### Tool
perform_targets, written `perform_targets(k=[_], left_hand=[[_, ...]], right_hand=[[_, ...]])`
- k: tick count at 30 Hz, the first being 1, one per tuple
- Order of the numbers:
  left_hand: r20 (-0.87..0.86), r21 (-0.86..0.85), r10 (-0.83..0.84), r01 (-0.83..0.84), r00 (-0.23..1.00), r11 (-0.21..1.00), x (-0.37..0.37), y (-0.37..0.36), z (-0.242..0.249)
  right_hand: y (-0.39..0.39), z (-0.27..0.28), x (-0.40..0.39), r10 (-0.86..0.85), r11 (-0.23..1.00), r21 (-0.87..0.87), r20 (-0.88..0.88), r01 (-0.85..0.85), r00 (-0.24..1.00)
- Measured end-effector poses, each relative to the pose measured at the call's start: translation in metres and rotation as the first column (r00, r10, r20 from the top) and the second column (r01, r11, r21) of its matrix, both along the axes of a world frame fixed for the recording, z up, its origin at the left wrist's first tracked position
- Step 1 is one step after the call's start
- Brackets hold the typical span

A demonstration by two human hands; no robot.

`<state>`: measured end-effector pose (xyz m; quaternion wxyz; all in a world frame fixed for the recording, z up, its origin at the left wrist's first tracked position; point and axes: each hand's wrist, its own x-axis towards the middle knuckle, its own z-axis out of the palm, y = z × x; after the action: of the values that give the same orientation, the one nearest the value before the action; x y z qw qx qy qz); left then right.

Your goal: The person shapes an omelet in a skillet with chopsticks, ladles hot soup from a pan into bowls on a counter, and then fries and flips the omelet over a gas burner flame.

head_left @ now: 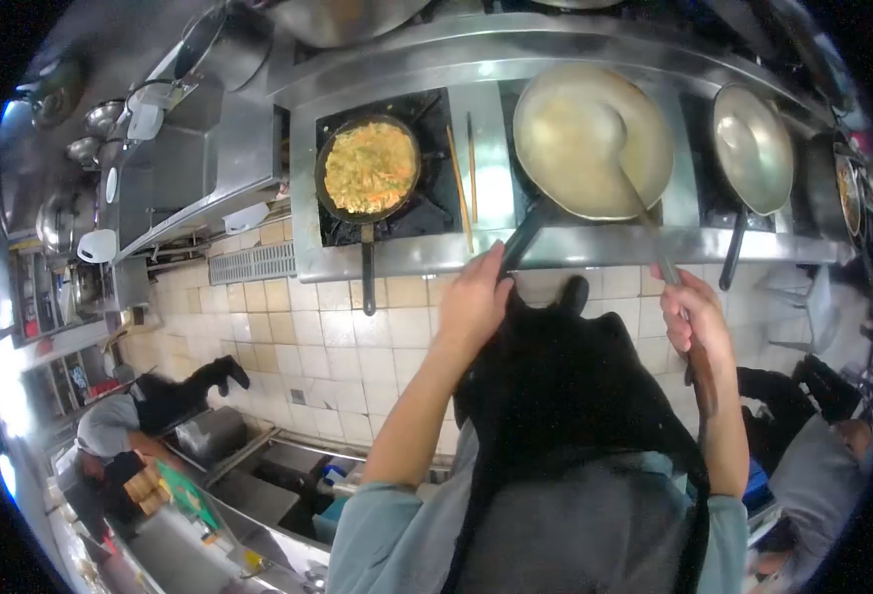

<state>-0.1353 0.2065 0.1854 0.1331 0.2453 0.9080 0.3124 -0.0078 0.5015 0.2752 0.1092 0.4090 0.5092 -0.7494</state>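
A large pan (545, 129) of pale, cloudy liquid sits on the stove in front of me. My left hand (476, 297) is wrapped round its dark handle (521, 241). My right hand (696, 312) grips the long handle of a ladle (637, 201), whose round bowl rests in the liquid. To the left, a black frying pan (369, 220) holds a yellow-orange, egg-like food (370, 166) over a burner. Two long chopsticks (473, 168) lie on the stove between the two pans.
An empty metal pan (753, 148) stands on the right, its handle over the stove's front edge (595, 243). A metal sink (189, 158) is at the left. One person (119, 426) works behind me at the left, another (818, 475) at the right.
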Motion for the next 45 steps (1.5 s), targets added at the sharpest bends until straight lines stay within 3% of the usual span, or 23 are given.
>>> perform_targets(k=[3,6,8,9,13,15,17,19,21,22,24,25,27,29,31,33,35,37,38,40,43,44,45], left_hand=[[0.04,0.034,0.021,-0.022,0.999,0.999,0.013,-0.016,-0.002],[0.091,0.1,0.032,-0.042,0.995,0.994,0.025,-0.03,-0.009],[0.22,0.147,0.173,-0.208,0.96,0.967,0.036,-0.042,-0.011],[0.22,0.147,0.163,-0.198,0.962,0.969,0.043,-0.051,-0.014],[0.626,0.231,0.251,-0.483,0.739,0.844,0.077,-0.109,-0.077],[0.703,-0.048,0.36,-0.464,0.613,0.884,0.094,-0.141,-0.097],[0.676,-0.162,0.406,-0.413,0.615,0.896,0.128,-0.185,-0.136],[0.622,-0.351,0.42,-0.245,0.661,0.904,0.165,-0.244,-0.184],[0.673,-0.37,0.393,-0.176,0.626,0.912,0.179,-0.255,-0.174],[0.669,-0.369,0.395,-0.179,0.63,0.912,0.186,-0.259,-0.168],[0.767,-0.27,0.473,-0.451,0.433,0.851,0.194,-0.26,-0.155],[0.764,-0.267,0.472,-0.451,0.439,0.852,0.189,-0.25,-0.141],[0.735,-0.243,0.533,-0.57,0.42,0.784,0.179,-0.223,-0.111],[0.727,-0.208,0.544,-0.621,0.418,0.755,0.168,-0.197,-0.089],[0.69,-0.189,0.607,-0.712,0.394,0.676,0.17,-0.19,-0.073],[0.669,-0.175,0.58,-0.66,0.465,0.731,0.171,-0.184,-0.068],[0.665,-0.197,0.592,-0.657,0.456,0.727,0.174,-0.168,-0.041],[0.791,-0.166,0.563,-0.802,0.238,0.573,0.183,-0.159,-0.027],[0.785,-0.173,0.573,-0.805,0.235,0.567,0.188,-0.154,-0.02],[0.904,-0.045,0.409,-0.927,0.121,0.373,0.201,-0.142,-0.008],[0.891,-0.093,0.439,-0.896,0.12,0.435,0.225,-0.117,-0.006],[0.875,0.022,0.378,-0.805,0.303,0.592,0.233,-0.109,-0.005],[0.869,0.029,0.391,-0.82,0.304,0.572,0.236,-0.1,0.007]], right_hand=[[0.007,0.001,0.016,-0.06,0.987,-0.148,-0.028,0.055,0.998],[0.009,0.009,0.026,-0.05,0.993,-0.11,-0.052,0.044,0.997],[0.011,0.011,0.03,-0.012,0.999,-0.049,-0.083,0.008,0.996],[0.01,0.011,0.032,-0.022,0.999,-0.048,-0.083,0.018,0.996],[0.009,0.019,0.037,0.04,0.977,0.212,0.003,-0.04,0.999],[0.015,0.02,0.044,0.056,0.958,0.278,0.041,-0.066,0.998],[0.02,0.013,0.052,0.086,0.924,0.372,0.018,-0.086,0.996],[0.025,-0.001,0.06,0.091,0.89,0.446,0.021,-0.09,0.996],[0.032,-0.023,0.066,0.104,0.743,0.669,-0.068,-0.032,0.992],[0.034,-0.027,0.063,0.106,0.743,0.668,-0.074,-0.029,0.992],[0.039,-0.034,0.056,0.057,0.662,0.748,0.013,-0.048,0.998],[0.044,-0.046,0.053,0.055,0.663,0.748,0.007,-0.042,0.998],[0.059,-0.085,0.046,0.122,0.478,0.874,-0.166,0.089,0.979],[0.073,-0.116,0.043,0.133,0.498,0.857,-0.224,0.13,0.965],[0.081,-0.144,0.034,0.195,0.238,0.965,-0.155,0.107,0.968],[0.088,-0.164,0.021,0.239,0.291,0.949,-0.193,0.119,0.952],[0.098,-0.179,0.018,0.247,0.181,0.982,-0.091,0.047,0.965],[0.104,-0.198,0.014,0.258,0.22,0.974,-0.105,0.047,0.961],[0.106,-0.206,0.012,0.238,0.214,0.974,-0.129,0.078,0.963],[0.105,-0.203,0.005,0.221,0.217,0.971,-0.153,0.104,0.963],[0.108,-0.199,-0.001,0.209,0.334,0.942,-0.098,0.023,0.973],[0.113,-0.206,-0.002,0.211,0.304,0.953,-0.079,0.012,0.974],[0.118,-0.213,-0.007,0.22,0.273,0.962,-0.067,0.004,0.973]])
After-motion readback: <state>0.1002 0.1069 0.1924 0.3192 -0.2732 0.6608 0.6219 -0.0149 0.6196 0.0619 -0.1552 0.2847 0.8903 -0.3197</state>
